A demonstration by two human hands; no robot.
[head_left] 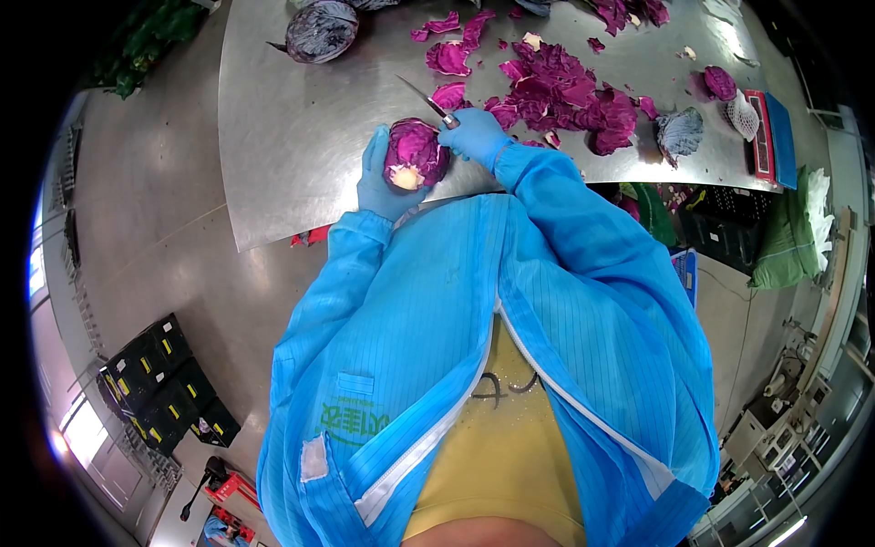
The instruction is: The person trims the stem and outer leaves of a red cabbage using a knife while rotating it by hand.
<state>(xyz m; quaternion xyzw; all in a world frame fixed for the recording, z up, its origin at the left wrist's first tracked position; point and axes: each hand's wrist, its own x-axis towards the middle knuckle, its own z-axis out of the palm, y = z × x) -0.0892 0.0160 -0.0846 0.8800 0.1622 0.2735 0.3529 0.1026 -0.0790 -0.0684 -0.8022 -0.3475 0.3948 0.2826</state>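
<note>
A trimmed red cabbage (416, 150), its pale stem end turned toward me, rests in my left hand (375, 182) near the table's front edge. The blue-gloved fingers wrap around its left and lower side. My right hand (476, 137), also gloved in blue, is closed on the handle of a knife (433, 107). The blade points up and left, away from me, above and behind the cabbage. Just right of that hand lies a heap of torn purple cabbage leaves (570, 96).
The metal table (283, 137) carries an untrimmed cabbage (321, 32) at back left. To the right are a loose outer leaf (680, 133), a small purple cabbage (718, 83), a white net-wrapped item (742, 117) and a red-and-blue box (768, 137). Black crates (164, 383) stand on the floor at left.
</note>
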